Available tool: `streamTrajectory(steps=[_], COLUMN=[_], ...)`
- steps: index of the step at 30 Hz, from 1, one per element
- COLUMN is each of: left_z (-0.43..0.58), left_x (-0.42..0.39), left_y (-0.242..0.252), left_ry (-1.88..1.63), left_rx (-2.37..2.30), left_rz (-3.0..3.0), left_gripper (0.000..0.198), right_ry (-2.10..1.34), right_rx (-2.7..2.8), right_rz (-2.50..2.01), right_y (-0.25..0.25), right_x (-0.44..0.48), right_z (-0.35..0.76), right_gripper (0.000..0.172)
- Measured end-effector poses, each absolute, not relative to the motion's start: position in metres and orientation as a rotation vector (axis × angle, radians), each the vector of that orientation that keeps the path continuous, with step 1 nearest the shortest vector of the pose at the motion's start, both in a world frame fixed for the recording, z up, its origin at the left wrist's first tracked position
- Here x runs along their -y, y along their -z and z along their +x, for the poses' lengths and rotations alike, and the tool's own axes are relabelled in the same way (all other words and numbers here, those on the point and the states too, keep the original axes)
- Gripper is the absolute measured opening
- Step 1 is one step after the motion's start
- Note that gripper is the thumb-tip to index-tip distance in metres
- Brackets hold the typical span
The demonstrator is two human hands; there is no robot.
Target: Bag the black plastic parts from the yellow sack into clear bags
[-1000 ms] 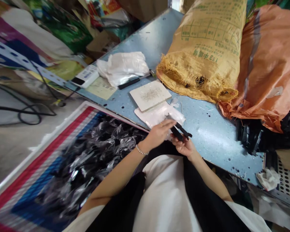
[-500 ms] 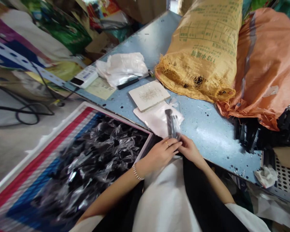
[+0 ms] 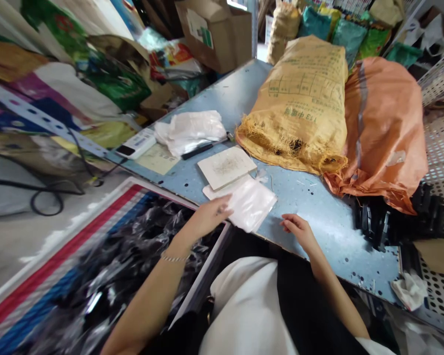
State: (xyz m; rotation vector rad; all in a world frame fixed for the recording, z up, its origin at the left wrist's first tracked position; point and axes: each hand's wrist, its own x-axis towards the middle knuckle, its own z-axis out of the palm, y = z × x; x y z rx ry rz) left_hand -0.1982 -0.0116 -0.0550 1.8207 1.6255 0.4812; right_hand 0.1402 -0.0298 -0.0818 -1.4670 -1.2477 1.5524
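Observation:
My left hand (image 3: pixel 210 216) is above the crate's near corner, its fingers stretched toward the left edge of a stack of clear plastic bags (image 3: pixel 252 203); whether they touch it I cannot tell. Nothing shows in that hand. To the right of the bags, my right hand (image 3: pixel 299 230) hovers over the table's front edge with loosely bent fingers apart and nothing in them. A pale square board (image 3: pixel 226 167) lies partly on the bag stack. Inside the striped crate (image 3: pixel 107 241) at my left are many black parts in clear plastic bags (image 3: pixel 133 266).
A yellow woven sack (image 3: pixel 299 108) and an orange sack (image 3: pixel 388 128) lie on the blue table (image 3: pixel 318 207), with black plastic parts (image 3: pixel 377 222) by the orange one's mouth. Farther left are another pile of bags (image 3: pixel 196 130), a black pen (image 3: pixel 198 151) and a white device (image 3: pixel 136 143).
The bagged black part has left both hands. My hands have parted, the left moving left over the crate's corner, the right moving right. The view has shifted, showing more of the background.

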Motion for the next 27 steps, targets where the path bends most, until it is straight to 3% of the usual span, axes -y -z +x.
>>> streamTrajectory(steps=[2,9,12,16,22,27], left_z=[-0.170,-0.102,-0.103,-0.105,-0.089,-0.088], left_x=[-0.043,-0.230,-0.289,-0.330,-0.354,-0.388], left_y=[0.049,0.028,0.007,-0.009,0.005,-0.001], left_ry=[-0.624,-0.260,-0.353,-0.622,-0.904,-0.977], left_rx=[-1.686,-1.883,-1.970,-2.163,-2.203,-2.016], left_rz=[1.899,1.963,1.965,1.976,1.738,1.657], left_gripper=[0.054,0.025,0.035,0.054,0.046,0.045], right_ry=[-1.575,-1.570,-1.492,-1.085,-0.398,0.008], right_rx=[1.270,1.330,1.378,1.661,2.003,1.818], right_rz=[-1.455,-1.442,-1.437,-1.374,-1.471,-1.712], right_y=[0.084,0.093,0.098,0.097,0.078,0.054], right_x=[0.028,0.021,0.002,-0.062,-0.205,-0.271], right_z=[0.136,0.144,0.157,0.163,0.172,0.223], right_gripper=[0.036,0.035,0.034,0.034,0.046,0.054])
